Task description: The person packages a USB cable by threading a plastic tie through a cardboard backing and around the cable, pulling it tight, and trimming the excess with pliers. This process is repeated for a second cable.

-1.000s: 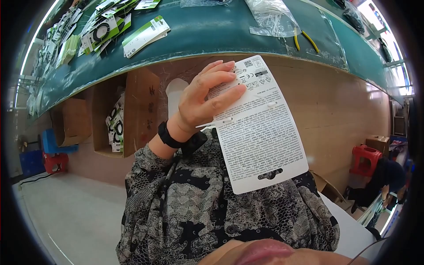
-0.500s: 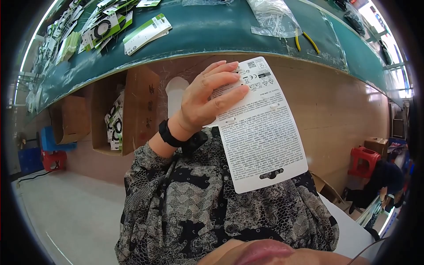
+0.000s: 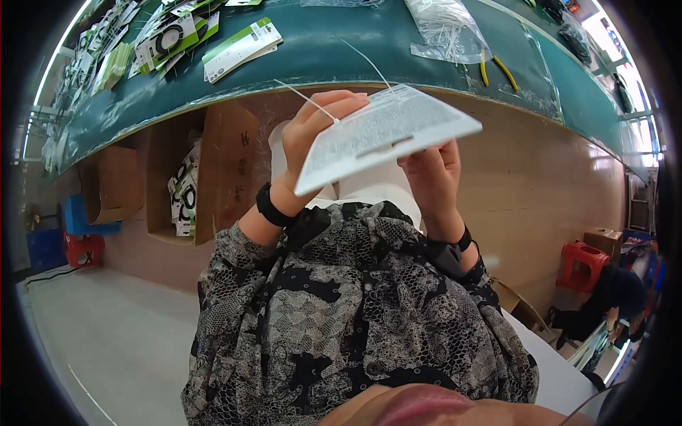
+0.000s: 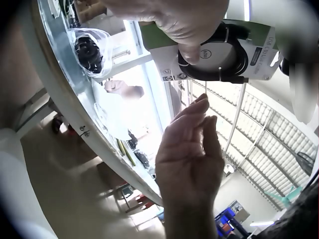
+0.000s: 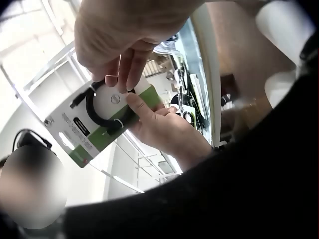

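Note:
A white-and-green retail card [image 3: 391, 131] is tilted in front of the chest, its printed back facing up. On its front a coiled black cable [image 5: 93, 107] is tied down, hidden from the head view. My left hand [image 3: 312, 131] grips the card at its left edge, thumb on the front over the coil and fingers behind. Two thin white cable ties [image 3: 305, 99] stick up from the back. My right hand [image 3: 435, 177] is under the card, its loosely bent fingers near the coil and apart from the card in the left wrist view.
On the green worktable [image 3: 327, 57] lie a stack of cards [image 3: 241, 50], a pile of packaged cables [image 3: 167, 39], a bag of cable ties [image 3: 447, 32] and yellow-handled pliers [image 3: 501, 71]. A cardboard box [image 3: 227, 170] with packaged cables stands below left. Another person sits far right.
The card has tipped from facing the head camera to nearly edge-on, with its hole end raised. The ties now point up toward the table. My right hand has come into view beneath it.

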`<state>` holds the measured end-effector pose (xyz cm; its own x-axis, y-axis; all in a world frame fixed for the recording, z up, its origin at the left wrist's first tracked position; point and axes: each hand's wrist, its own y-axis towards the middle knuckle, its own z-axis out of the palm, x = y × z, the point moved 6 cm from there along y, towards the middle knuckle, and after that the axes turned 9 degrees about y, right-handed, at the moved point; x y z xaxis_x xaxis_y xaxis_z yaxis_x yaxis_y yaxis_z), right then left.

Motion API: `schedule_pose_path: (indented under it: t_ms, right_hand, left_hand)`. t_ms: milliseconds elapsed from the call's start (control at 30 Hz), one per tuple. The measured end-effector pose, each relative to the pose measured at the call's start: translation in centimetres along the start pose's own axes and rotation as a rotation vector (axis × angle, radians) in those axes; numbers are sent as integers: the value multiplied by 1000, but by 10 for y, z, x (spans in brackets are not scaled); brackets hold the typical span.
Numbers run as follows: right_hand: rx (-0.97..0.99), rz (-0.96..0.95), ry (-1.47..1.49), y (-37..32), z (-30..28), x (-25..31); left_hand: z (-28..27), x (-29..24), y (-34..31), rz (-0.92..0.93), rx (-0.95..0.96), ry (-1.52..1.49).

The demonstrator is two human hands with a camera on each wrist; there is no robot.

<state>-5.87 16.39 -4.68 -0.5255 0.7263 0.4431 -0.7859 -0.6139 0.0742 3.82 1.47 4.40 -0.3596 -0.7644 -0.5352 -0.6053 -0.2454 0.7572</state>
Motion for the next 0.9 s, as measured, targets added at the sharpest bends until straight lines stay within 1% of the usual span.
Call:
schedule_pose_path:
  t_ms: [67,100,200,233,333,367,467,500,600,633,733,767,867,900]
  right_hand:
    - [291,-174,-383,-5,26,18]
    - [288,-182,-384,-6,31,22]
    - [-54,190,-307,-5,19,10]
    - [-54,191,-308,-3,18,4]
    - [292,-47,251,5,35,-12]
    - [287,-48,252,4,41,-12]
    - [192,-27,257,-1,55,-7]
    - [188,-30,257,-1,54,-4]
    - [190,44,-129,7,55,2]
    - [187,42,-127,6,56,5]
    - [-269,394,140,-1,45,-3]
    - [-270,392,144,0,40,-4]
    - [188,251,61,8,41,-5]
    - [187,250,64,9,38,-5]
  left_hand:
    - [5,-5,-1,86,0,40]
    - [7,-7,0,91,3,35]
    - [10,-24,-3,240,-44,-8]
    - [7,-27,-2,239,-45,-7]
    - [5,-34,3,129,131,-26]
    - [5,-34,3,127,135,-27]
    - [6,-50,-1,420,107,145]
    - [7,-49,-1,420,110,141]
    - [8,-43,-1,348,57,156]
    - [9,-42,-2,349,60,154]
    - [11,-39,-4,361,42,158]
    - [11,-40,-4,363,46,158]
    - [11,-44,-6,313,75,174]
    - [12,-45,-7,313,78,173]
